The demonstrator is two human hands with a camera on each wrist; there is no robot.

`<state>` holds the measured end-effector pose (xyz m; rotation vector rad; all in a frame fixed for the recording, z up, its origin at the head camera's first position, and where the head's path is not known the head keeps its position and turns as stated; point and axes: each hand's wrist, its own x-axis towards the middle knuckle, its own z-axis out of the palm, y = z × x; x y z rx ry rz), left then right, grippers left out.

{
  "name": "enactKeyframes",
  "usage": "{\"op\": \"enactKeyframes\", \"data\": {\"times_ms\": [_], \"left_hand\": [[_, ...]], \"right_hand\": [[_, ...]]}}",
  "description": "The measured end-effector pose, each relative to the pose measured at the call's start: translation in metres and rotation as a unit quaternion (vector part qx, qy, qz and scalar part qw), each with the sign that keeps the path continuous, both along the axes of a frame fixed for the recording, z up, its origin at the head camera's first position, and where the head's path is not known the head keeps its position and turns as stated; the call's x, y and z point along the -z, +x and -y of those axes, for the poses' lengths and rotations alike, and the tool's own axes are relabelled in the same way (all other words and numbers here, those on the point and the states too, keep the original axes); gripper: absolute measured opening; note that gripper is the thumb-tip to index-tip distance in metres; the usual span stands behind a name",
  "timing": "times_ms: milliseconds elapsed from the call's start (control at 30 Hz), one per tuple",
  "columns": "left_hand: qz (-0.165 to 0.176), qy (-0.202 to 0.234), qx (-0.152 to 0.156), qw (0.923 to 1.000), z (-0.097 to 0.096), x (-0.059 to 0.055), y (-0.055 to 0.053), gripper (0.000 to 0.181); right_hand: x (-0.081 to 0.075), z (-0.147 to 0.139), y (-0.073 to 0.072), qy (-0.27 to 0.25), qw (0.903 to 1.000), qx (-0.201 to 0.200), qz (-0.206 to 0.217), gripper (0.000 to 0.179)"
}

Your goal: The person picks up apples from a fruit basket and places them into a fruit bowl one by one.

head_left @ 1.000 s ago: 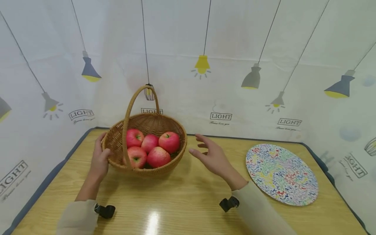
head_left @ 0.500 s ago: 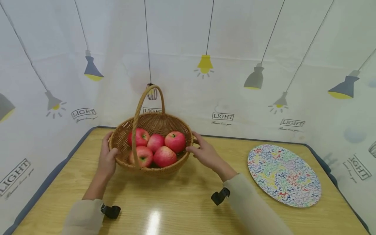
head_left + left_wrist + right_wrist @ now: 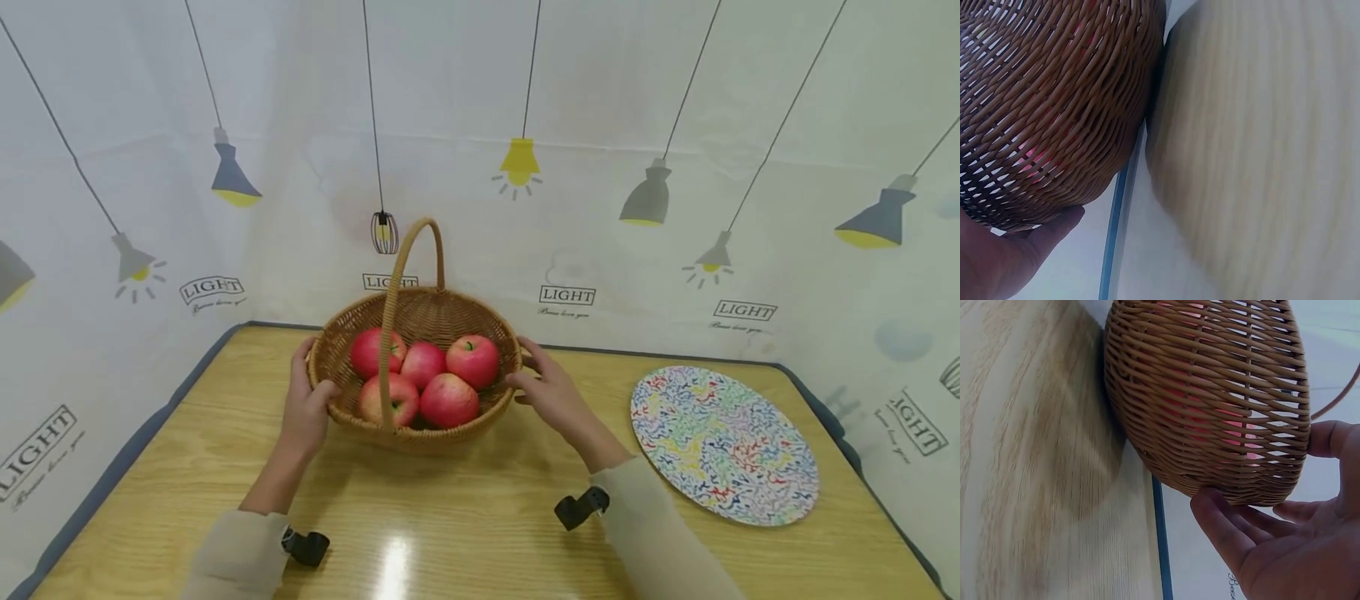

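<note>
A brown wicker basket [image 3: 435, 436] with a tall arched handle stands on the table, left of centre in the head view. Several red apples [image 3: 474, 360] lie inside it; bits of their red show through the weave in both wrist views. My left hand [image 3: 306, 415] grips the basket's left side, thumb over the rim and fingers along the outside. On the opposite side, my right hand [image 3: 558, 400] holds the rim, its thumb at the edge. The right wrist view shows the right fingers [image 3: 1225, 528] spread against the outer wall.
To the right on the wooden table [image 3: 450, 533] lies a flat oval mat [image 3: 723, 446] with a multicoloured squiggle pattern. A white sheet [image 3: 465, 108] printed with hanging lamps closes off the back and sides. Dark edging [image 3: 161, 408] borders the table.
My right hand, apart from the basket a second ago, has come to its right rim. The basket with its apples has shifted to the right, my left hand moving along with it.
</note>
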<state>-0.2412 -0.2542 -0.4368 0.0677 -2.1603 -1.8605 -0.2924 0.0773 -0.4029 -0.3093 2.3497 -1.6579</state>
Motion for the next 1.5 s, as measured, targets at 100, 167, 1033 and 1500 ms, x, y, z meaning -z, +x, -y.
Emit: {"op": "enactKeyframes", "data": {"times_ms": [100,167,1033,1500], "left_hand": [[0.001,0.006,0.006,1.0,-0.007,0.002,-0.001,0.084],[0.003,0.012,0.01,0.9999,-0.012,0.003,-0.002,0.084],[0.002,0.05,0.004,0.9987,-0.024,0.01,-0.013,0.079],[0.005,0.044,0.003,0.999,-0.024,0.009,-0.013,0.08]], "right_hand": [[0.0,-0.006,0.0,-0.005,0.9999,0.008,-0.007,0.07],[0.0,-0.011,0.001,-0.006,0.9999,0.011,-0.007,0.07],[-0.04,-0.025,-0.005,0.2,0.9643,-0.034,-0.17,0.071],[-0.067,-0.01,-0.024,0.276,0.9373,-0.099,-0.188,0.065]]}}
